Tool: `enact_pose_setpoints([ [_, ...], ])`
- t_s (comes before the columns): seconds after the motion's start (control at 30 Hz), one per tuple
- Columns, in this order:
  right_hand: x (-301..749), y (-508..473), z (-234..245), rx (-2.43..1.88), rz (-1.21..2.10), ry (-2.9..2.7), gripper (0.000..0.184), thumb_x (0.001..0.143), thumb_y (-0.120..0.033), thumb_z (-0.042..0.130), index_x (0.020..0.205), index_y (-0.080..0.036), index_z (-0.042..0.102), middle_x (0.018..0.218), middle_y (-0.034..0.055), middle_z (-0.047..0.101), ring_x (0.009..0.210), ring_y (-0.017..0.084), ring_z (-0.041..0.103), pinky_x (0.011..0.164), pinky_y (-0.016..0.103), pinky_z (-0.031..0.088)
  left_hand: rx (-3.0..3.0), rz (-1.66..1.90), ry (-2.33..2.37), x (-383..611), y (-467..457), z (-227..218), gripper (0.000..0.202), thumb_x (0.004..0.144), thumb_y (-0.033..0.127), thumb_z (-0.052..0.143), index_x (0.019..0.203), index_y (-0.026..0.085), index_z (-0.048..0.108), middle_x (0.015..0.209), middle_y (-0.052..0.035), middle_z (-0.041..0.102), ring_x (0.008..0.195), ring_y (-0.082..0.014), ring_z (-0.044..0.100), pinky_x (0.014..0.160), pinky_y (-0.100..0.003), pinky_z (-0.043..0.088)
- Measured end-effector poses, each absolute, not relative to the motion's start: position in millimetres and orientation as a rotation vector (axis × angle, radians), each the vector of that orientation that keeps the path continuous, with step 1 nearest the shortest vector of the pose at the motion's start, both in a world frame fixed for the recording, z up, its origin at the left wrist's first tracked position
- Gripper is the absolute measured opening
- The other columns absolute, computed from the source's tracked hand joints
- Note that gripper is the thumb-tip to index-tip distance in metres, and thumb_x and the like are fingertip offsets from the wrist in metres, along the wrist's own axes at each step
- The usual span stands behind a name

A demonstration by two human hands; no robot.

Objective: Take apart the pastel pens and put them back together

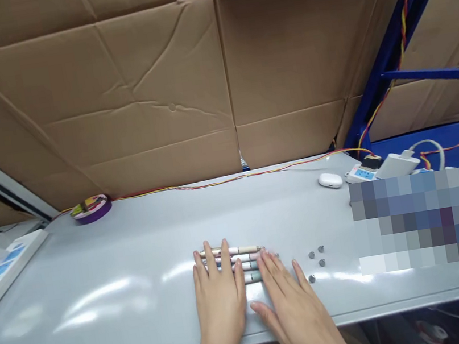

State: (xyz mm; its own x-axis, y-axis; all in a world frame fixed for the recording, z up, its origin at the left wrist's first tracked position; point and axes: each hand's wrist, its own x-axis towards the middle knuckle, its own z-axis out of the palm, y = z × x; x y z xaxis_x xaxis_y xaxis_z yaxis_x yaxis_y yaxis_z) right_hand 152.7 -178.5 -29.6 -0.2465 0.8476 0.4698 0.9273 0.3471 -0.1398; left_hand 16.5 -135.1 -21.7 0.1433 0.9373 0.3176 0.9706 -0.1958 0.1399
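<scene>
Several slim pens (243, 250) lie side by side on the grey table, with pale barrels and cream, pink and teal grip sections. My left hand (219, 294) rests flat across their left ends, fingers stretched out. Over the right ends, my right hand (289, 295) touches the pens with its fingertips, fingers extended and thumb spread. Parts of the pens are hidden under both hands. Just right of my right hand, several small grey conical pieces (322, 263) are scattered on the tabletop.
The grey table (127, 325) has a cardboard wall (148, 92) behind it. A purple-sided round tin (92, 210) stands at back left, a white earbud case (330, 180) at back right. Power strips (14, 261) lie at both sides; a blurred patch covers the right.
</scene>
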Motion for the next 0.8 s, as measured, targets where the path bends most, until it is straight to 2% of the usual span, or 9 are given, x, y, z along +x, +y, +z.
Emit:
enact_pose_setpoints([
  [0.1,149.6,-180.2,-33.9,-1.524,-0.181,-2.139,0.062,0.096,-0.051,0.032,0.133,-0.004,0.049,0.141,0.0162,0.043,0.128,0.03,0.044,0.099,0.046,0.044,-2.342,-0.537,-1.877,17.2,-134.9,-19.7,0.043,0.093,0.023,0.038,0.135,0.021,0.048,0.139,-0.0131,0.047,0.134,-0.0384,0.03,0.099,-0.059,0.036],
  [0.2,146.8,-174.1,-30.0,-1.521,-0.098,-2.181,0.064,0.096,-0.05,0.031,0.134,-0.002,0.047,0.142,0.0165,0.039,0.13,0.031,0.042,0.099,0.045,0.045,-2.311,-0.48,-1.939,18.6,-136.9,-14.3,0.044,0.093,0.023,0.038,0.136,0.018,0.048,0.141,-0.0152,0.045,0.134,-0.0415,0.028,0.098,-0.061,0.036],
  [0.3,144.9,-168.7,-25.0,-1.555,-0.038,-2.175,0.064,0.096,-0.051,0.029,0.135,-0.003,0.046,0.143,0.0146,0.037,0.131,0.03,0.04,0.102,0.044,0.044,-2.262,-0.374,-2.021,22.2,-139.5,-9.2,0.045,0.094,0.023,0.035,0.138,0.02,0.045,0.144,-0.0131,0.041,0.135,-0.045,0.022,0.098,-0.071,0.025],
  [0.4,143.7,-167.1,-22.8,-1.559,0.002,-2.176,0.064,0.096,-0.05,0.029,0.136,-0.003,0.045,0.144,0.0148,0.035,0.132,0.03,0.038,0.103,0.045,0.042,-2.272,-0.332,-2.008,24.4,-140.3,-8.6,0.045,0.095,0.022,0.031,0.138,0.023,0.044,0.144,-0.0094,0.04,0.137,-0.0428,0.02,0.096,-0.077,0.015],
  [0.47,144.9,-167.7,-21.0,-1.546,0.025,-2.19,0.061,0.097,-0.049,0.031,0.137,-0.004,0.044,0.144,0.0144,0.035,0.132,0.03,0.038,0.103,0.045,0.042,-2.302,-0.376,-1.985,22.8,-140.5,-9.4,0.045,0.096,0.023,0.03,0.139,0.023,0.042,0.145,-0.0098,0.039,0.137,-0.0411,0.02,0.096,-0.078,0.015],
  [0.57,150.8,-169.9,-14.9,-1.521,0.045,-2.17,0.059,0.097,-0.046,0.032,0.141,-0.007,0.038,0.146,0.0139,0.032,0.135,0.028,0.033,0.104,0.046,0.041,-2.297,-0.544,-2.013,15.4,-141.8,-8.2,0.047,0.098,0.028,0.027,0.145,0.027,0.031,0.15,-0.0091,0.029,0.139,-0.0392,0.016,0.095,-0.077,0.019],
  [0.67,157.5,-170.2,-7.4,-1.535,0.086,-2.142,0.059,0.098,-0.043,0.03,0.144,-0.006,0.032,0.149,0.0134,0.028,0.137,0.027,0.029,0.106,0.046,0.039,-2.271,-0.679,-2.033,6.3,-142.7,-5.6,0.049,0.099,0.03,0.025,0.148,0.029,0.019,0.154,-0.0069,0.017,0.141,-0.0346,0.009,0.1,-0.071,0.023],
  [0.73,158.4,-167.3,-5.7,-1.574,0.116,-2.133,0.06,0.098,-0.044,0.029,0.143,-0.006,0.032,0.149,0.0132,0.028,0.137,0.027,0.028,0.107,0.046,0.038,-2.333,-0.651,-2.009,2.3,-141.1,-6.8,0.048,0.099,0.031,0.025,0.147,0.029,0.021,0.155,-0.0069,0.014,0.141,-0.0332,0.009,0.102,-0.067,0.026],
  [0.8,154.9,-161.9,-8.8,-1.62,0.113,-2.11,0.063,0.097,-0.047,0.029,0.141,-0.003,0.037,0.147,0.016,0.03,0.136,0.029,0.03,0.106,0.048,0.038,-2.398,-0.561,-1.977,1.0,-138.0,-11.5,0.047,0.099,0.031,0.027,0.146,0.027,0.025,0.155,-0.008,0.015,0.141,-0.0343,0.011,0.101,-0.067,0.027],
])
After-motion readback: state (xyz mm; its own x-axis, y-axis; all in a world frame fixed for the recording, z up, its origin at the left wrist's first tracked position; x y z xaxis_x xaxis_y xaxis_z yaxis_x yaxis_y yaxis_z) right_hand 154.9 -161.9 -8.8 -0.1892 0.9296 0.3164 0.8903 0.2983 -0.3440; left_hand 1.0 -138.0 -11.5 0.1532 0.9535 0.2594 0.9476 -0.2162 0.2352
